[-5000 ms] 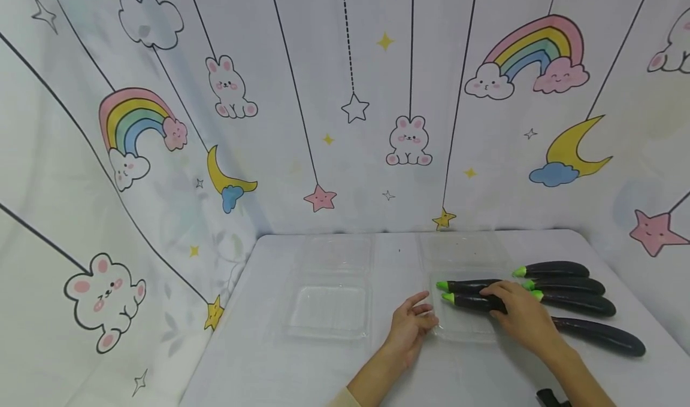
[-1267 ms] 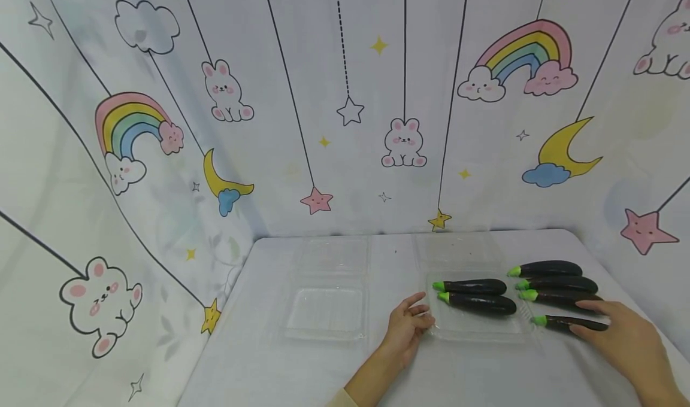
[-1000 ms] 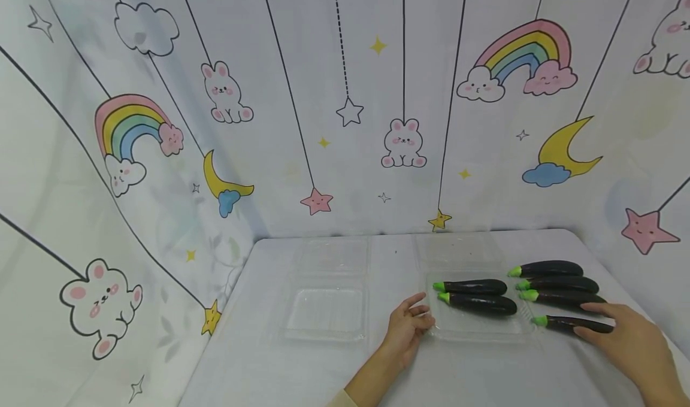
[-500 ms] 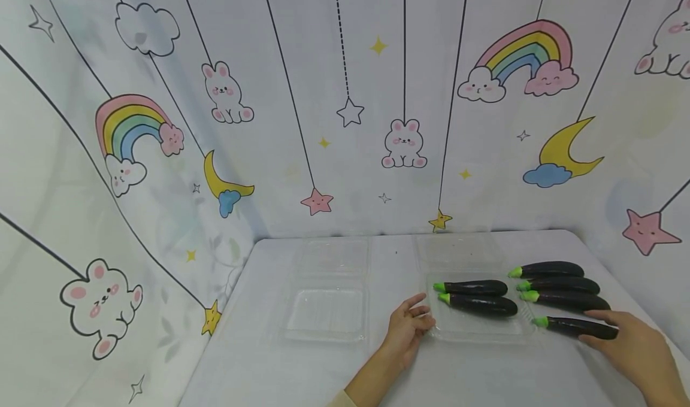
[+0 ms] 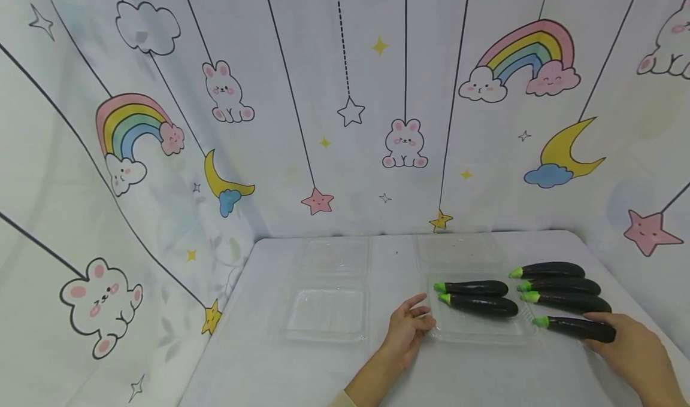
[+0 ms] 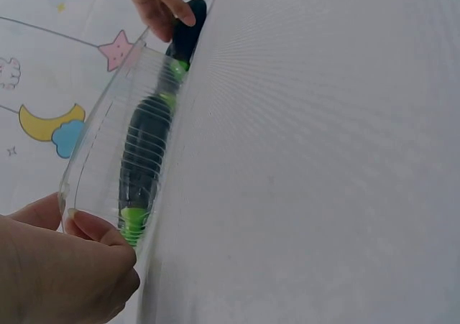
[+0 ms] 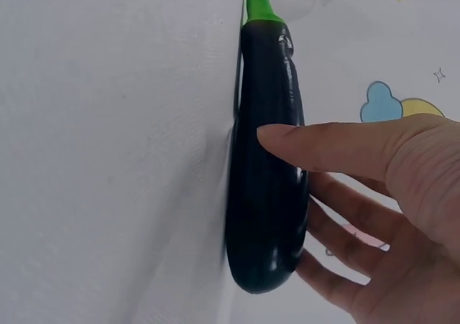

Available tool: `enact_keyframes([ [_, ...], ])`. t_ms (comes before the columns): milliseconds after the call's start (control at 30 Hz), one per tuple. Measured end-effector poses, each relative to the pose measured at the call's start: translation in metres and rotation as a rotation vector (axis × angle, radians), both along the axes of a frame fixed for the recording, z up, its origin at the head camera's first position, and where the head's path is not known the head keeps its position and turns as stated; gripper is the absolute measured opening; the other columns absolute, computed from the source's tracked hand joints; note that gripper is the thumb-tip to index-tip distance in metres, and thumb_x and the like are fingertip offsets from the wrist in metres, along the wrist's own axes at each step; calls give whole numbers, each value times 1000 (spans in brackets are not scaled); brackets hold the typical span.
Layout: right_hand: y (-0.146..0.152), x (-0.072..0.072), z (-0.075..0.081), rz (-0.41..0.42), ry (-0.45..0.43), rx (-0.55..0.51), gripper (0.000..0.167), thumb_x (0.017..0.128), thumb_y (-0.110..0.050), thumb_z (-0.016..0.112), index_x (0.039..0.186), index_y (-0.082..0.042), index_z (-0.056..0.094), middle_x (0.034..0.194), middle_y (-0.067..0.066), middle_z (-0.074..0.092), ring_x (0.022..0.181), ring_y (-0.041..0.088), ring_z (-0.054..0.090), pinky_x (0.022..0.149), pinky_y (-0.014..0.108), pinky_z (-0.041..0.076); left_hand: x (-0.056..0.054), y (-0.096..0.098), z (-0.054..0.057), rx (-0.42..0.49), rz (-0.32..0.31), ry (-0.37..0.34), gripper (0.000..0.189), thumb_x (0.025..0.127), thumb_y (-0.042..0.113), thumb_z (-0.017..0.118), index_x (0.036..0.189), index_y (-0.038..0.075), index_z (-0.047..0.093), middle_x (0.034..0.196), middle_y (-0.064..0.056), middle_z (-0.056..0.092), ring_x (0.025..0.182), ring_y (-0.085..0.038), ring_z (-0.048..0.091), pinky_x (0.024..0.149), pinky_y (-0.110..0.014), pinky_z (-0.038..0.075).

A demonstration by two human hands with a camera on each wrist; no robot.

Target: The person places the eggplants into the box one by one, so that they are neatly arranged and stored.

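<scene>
On the right side of the desk [image 5: 431, 371], the right hand [image 5: 636, 347] wraps thumb and fingers around the thick end of an eggplant [image 5: 577, 328], while the left hand [image 5: 408, 330] pinches the left edge of an open clear container [image 5: 480, 337]. The held eggplant is between the hands, its green stem by the container's right wall. Two eggplants [image 5: 482, 305] lie inside, three more [image 5: 568, 301] just behind the held one.

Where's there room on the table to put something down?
The white table is bare left of, and in front of, the empty left rectangular clear plastic container. A strip between it and the right clear plastic container has room, behind the left hand. Crowded: the right, where long black eggplants with green stems lie and the right hand holds one.
</scene>
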State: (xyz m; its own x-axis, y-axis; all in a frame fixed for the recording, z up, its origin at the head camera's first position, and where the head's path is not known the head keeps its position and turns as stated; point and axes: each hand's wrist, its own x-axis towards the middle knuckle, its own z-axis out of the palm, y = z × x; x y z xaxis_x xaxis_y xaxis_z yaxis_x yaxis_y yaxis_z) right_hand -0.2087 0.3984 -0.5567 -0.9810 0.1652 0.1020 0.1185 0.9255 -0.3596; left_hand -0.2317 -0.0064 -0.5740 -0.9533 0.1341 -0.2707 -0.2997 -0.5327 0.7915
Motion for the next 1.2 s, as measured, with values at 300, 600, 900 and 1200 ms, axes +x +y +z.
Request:
enact_keyframes([
  [300, -4, -3, -5, -47, -153, 3, 62, 66, -11, 95, 117, 9, 67, 115, 45, 57, 103, 64, 51, 86, 74, 45, 1, 0, 1, 1, -5, 6, 62, 82, -21, 62, 142, -3, 57, 108, -10, 62, 88, -16, 62, 76, -23, 56],
  [600, -3, -2, -4, -32, -166, -2, 63, 65, -13, 96, 117, 9, 67, 116, 45, 56, 105, 66, 51, 86, 76, 45, 3, 0, 0, -1, 1, 8, 63, 82, -21, 63, 142, -3, 57, 108, -11, 63, 87, -15, 63, 75, -23, 56],
  [900, -4, 1, 3, -1, -70, -2, 58, 67, -13, 94, 115, 7, 68, 114, 45, 58, 103, 66, 53, 82, 76, 45, 1, 0, 2, -2, 3, 12, 63, 81, -20, 64, 142, -3, 57, 108, -11, 63, 87, -15, 63, 75, -23, 56],
  [1200, -6, 7, 12, 59, 130, -8, 52, 68, -13, 92, 113, 2, 71, 116, 46, 59, 104, 69, 53, 80, 75, 46, 2, 0, 2, -3, -2, 13, 63, 81, -20, 63, 142, -3, 57, 107, -11, 63, 88, -15, 63, 75, -23, 56],
])
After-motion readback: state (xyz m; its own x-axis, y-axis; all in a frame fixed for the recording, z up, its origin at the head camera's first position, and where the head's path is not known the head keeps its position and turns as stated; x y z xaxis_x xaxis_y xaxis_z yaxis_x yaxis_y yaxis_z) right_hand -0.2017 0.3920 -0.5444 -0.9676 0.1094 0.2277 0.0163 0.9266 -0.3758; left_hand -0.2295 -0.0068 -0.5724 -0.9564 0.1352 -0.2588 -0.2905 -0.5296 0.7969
